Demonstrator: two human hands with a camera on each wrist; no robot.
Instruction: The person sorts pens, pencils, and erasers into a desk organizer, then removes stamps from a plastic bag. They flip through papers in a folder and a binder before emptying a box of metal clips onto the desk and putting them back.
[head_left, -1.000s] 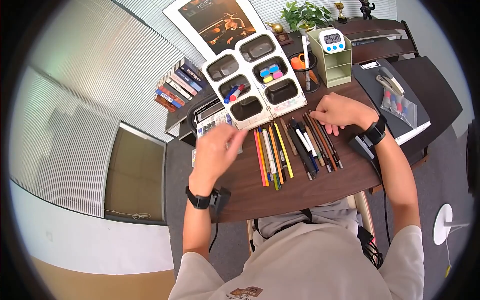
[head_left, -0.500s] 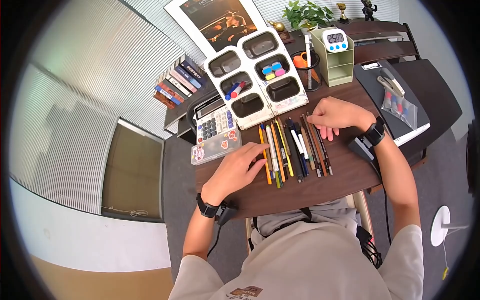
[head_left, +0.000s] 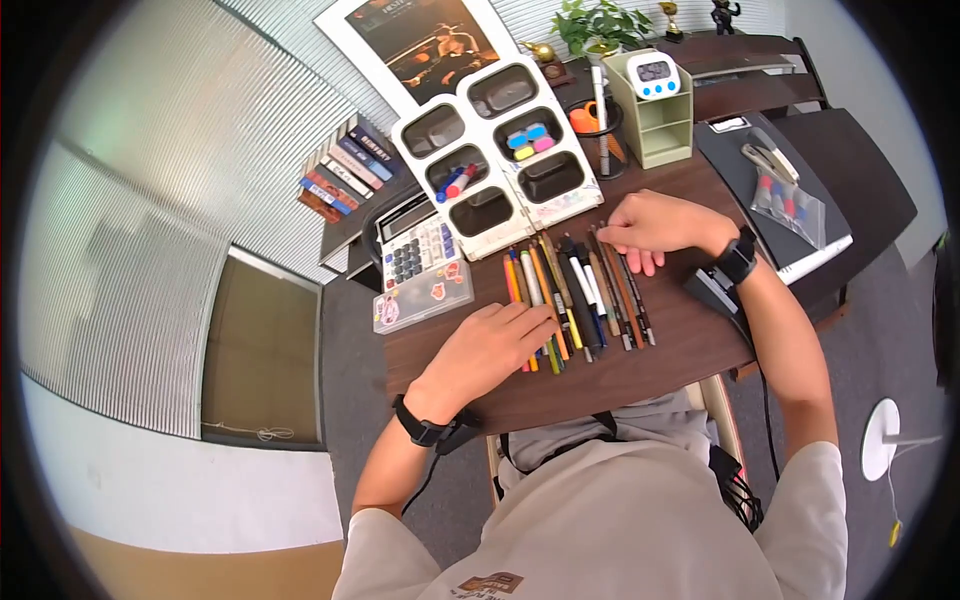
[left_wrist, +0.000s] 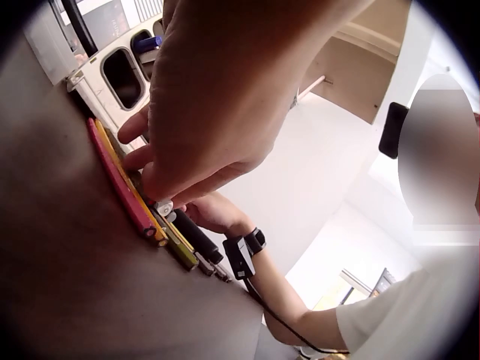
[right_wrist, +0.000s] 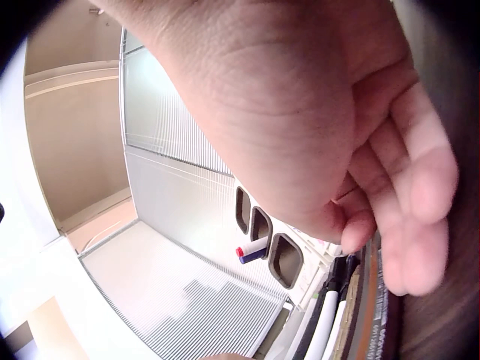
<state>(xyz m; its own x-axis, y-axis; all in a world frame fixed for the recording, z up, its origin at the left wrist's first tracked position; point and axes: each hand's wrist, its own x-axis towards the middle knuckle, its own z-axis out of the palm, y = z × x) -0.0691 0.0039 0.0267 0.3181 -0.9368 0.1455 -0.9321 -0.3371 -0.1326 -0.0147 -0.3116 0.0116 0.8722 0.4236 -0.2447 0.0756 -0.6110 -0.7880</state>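
Note:
A row of pencils and pens point(head_left: 570, 300) lies on the dark wooden table below the white compartment organizer point(head_left: 495, 242). My left hand point(head_left: 485, 348) rests its fingertips on the row's left side. Beneath it in the left wrist view run a pink pencil point(left_wrist: 120, 180) and a yellow one point(left_wrist: 156, 234). At the row's upper right is my right hand point(head_left: 655, 225), thumb and forefinger by the tops of the brown pencils point(head_left: 612, 285). Its other fingers are loosely extended in the right wrist view, near white-barrelled pens point(right_wrist: 324, 322).
Red and blue markers point(head_left: 455, 183) and colored tabs point(head_left: 530, 140) sit in the organizer. Left of it are a calculator point(head_left: 415, 255) and a clear stickered case point(head_left: 425, 297). A mesh pen cup point(head_left: 605, 150) and a green shelf point(head_left: 665, 145) with a timer point(head_left: 653, 75) stand behind.
My left hand has come down from above the row's upper left onto its lower left side. The pencils and pens lie closer together. The right hand has stayed at the upper right.

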